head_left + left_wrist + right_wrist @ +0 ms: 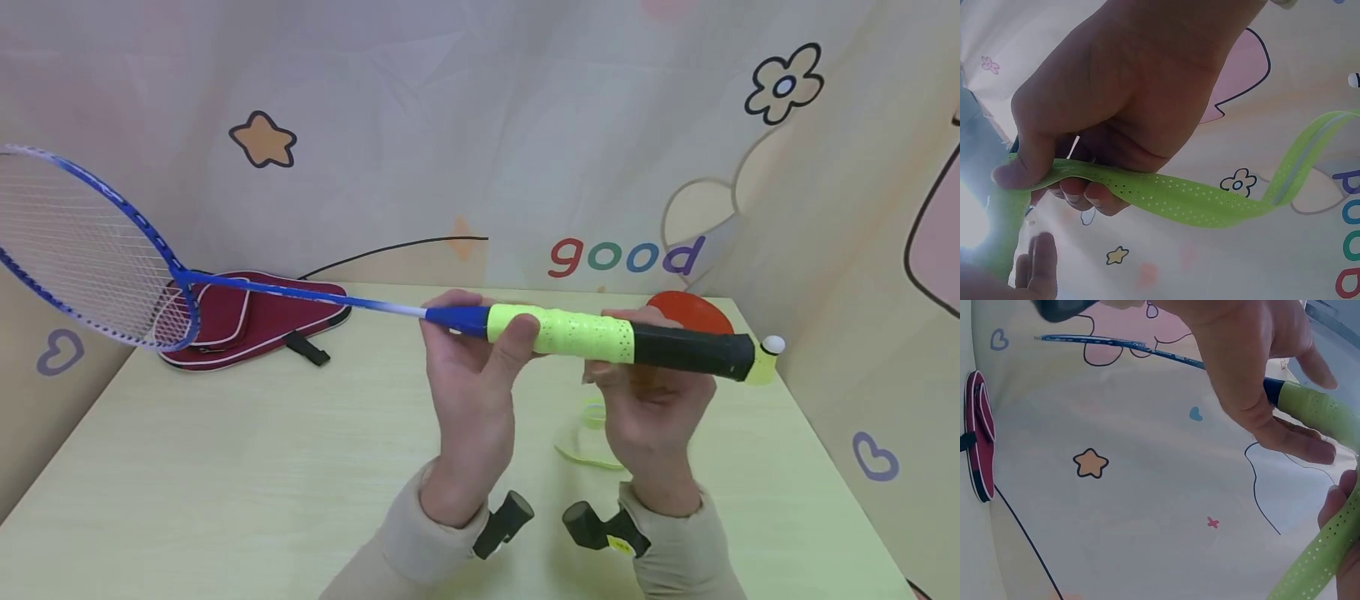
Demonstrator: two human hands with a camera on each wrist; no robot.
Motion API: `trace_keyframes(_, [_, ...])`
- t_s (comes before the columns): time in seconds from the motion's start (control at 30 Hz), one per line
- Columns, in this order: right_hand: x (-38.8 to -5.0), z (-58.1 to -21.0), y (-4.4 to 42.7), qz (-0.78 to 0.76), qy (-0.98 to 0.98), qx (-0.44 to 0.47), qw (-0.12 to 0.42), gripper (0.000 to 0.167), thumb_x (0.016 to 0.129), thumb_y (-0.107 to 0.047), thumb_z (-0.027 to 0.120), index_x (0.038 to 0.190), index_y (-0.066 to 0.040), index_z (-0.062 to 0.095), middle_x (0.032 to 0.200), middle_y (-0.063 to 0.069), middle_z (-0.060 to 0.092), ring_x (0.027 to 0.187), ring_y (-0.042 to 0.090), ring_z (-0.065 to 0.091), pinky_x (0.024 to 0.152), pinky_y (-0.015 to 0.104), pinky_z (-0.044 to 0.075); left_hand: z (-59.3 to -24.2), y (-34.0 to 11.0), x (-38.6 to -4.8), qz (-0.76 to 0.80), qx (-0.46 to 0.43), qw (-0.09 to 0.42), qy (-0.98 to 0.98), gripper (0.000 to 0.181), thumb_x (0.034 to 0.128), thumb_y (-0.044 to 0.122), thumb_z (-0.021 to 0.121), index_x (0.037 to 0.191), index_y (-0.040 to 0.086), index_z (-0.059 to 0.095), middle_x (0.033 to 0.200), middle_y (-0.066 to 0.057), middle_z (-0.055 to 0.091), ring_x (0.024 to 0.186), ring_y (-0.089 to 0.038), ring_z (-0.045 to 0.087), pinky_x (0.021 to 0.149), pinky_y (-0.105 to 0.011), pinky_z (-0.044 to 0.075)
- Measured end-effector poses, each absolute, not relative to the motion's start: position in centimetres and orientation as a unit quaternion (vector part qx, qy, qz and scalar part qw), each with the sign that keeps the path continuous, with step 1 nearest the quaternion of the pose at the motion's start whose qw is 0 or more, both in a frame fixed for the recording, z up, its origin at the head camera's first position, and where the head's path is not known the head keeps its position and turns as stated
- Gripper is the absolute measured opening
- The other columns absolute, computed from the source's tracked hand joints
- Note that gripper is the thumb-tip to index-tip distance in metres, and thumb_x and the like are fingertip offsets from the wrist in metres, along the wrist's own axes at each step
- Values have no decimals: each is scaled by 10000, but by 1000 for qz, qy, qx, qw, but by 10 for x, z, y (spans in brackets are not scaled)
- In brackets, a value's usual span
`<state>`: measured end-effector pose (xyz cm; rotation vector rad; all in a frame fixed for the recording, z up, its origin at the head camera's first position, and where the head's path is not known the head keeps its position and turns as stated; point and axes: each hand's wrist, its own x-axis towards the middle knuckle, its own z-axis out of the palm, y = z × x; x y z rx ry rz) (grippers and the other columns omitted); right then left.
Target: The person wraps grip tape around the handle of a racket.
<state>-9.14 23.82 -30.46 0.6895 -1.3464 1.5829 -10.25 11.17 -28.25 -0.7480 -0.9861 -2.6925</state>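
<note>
A blue badminton racket (pixel 300 291) lies nearly level in the air, its strung head (pixel 90 242) off to the left. Perforated yellow-green grip tape (pixel 570 332) covers the handle beside the blue cone (pixel 457 320); the butt half is still bare black (pixel 693 352). My left hand (pixel 472 408) grips the racket around the cone and wrapped part, thumb in front. Farther right, my right hand (pixel 656 408) pinches the tape where it leaves the handle. A loose length of tape (pixel 1191 206) hangs down in the left wrist view, twisted, its lower end out of that view.
A dark red racket bag (pixel 232 321) with a black strap (pixel 306 347) lies at the table's back left. Behind the right hand sits a red-orange round object (pixel 690 310), partly hidden. The loose tape's coil (pixel 592 412) shows near the table. A patterned cloth stands behind and at the sides.
</note>
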Motion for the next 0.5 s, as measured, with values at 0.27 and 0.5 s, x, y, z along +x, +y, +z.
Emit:
trace_keyframes(0.27, [-92, -302, 241, 665, -548, 265, 434, 420, 818, -156, 801, 981, 148, 562, 791, 116, 606, 616, 169, 592, 601, 235, 537, -281, 111, -105, -886, -358, 107, -276, 463, 948, 20, 607, 1263, 144, 290, 1139, -106, 652, 1022, -322, 669, 924, -472, 533])
trace_keyframes(0.5, [-92, -301, 245, 652, -558, 274, 435, 242, 834, 19, 730, 955, 135, 555, 804, 117, 609, 641, 175, 588, 616, 241, 533, -284, 111, -104, -882, -336, 124, -306, 421, 938, 87, 635, 1221, 114, 325, 1077, -99, 671, 989, -342, 682, 859, -504, 556])
